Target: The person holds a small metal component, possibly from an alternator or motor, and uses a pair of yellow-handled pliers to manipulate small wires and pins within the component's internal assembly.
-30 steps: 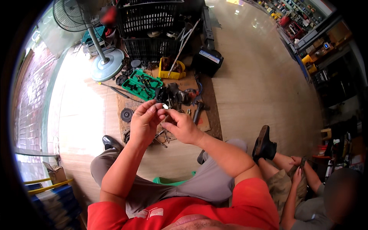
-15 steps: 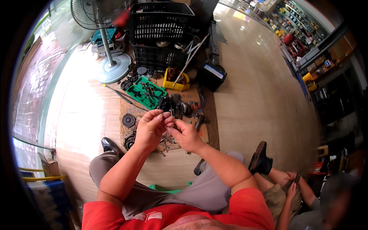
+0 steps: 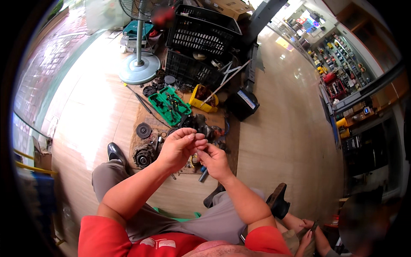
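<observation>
The upper edge cuts the fan (image 3: 140, 43); anything between the fingertips (image 3: 199, 136) is too small to tell.

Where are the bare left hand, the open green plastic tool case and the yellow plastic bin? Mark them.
Bare left hand (image 3: 176, 148): head view, middle of the hand.
Open green plastic tool case (image 3: 185, 111): head view, lower-right rim.
Yellow plastic bin (image 3: 209, 109): head view, near wall.

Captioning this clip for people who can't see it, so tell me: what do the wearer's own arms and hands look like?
The left hand and right hand wear no gloves, and no watch or bracelet shows. The forearms are uncovered, without cables or visible markings. Short red sleeves belong to a red shirt with a pale print on its chest.
</observation>
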Demonstrator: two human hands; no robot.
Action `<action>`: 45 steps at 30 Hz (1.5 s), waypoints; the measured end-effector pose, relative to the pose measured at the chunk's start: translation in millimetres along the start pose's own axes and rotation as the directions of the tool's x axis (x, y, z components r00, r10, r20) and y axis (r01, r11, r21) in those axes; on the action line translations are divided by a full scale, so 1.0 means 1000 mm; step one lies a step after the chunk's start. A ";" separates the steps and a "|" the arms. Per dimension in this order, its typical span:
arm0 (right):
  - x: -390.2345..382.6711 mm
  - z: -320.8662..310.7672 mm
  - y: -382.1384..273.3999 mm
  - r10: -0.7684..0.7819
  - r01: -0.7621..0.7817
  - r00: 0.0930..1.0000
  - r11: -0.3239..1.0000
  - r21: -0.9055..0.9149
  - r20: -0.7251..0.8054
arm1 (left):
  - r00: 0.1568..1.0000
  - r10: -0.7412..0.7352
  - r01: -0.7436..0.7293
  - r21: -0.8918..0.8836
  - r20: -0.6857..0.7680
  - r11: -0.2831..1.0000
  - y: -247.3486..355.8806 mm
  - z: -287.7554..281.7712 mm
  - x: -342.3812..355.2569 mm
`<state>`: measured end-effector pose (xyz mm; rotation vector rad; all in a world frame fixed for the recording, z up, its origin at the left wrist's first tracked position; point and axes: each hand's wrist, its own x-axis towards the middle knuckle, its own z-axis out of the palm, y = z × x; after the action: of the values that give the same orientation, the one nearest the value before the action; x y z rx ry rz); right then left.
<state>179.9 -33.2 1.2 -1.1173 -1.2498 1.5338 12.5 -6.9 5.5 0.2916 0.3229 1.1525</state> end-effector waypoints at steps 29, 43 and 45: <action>0.007 -0.008 -0.003 0.087 -0.079 0.994 0.988 -0.133 0.060 | 0.989 -0.149 0.145 0.225 -0.001 0.963 0.024 0.000 0.000; 0.008 -0.021 -0.010 -0.142 0.116 0.990 0.783 -0.611 0.006 | 0.976 -0.216 0.003 0.985 0.035 0.172 0.014 0.008 -0.007; 0.007 -0.019 -0.013 -0.150 0.116 0.989 0.776 -0.620 -0.002 | 0.978 -0.187 -0.091 0.996 0.087 -0.009 0.015 0.008 -0.008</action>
<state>197.5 -20.1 10.8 -1.4244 -1.8274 0.9851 0.4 -8.8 19.0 1.7420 0.9982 0.5491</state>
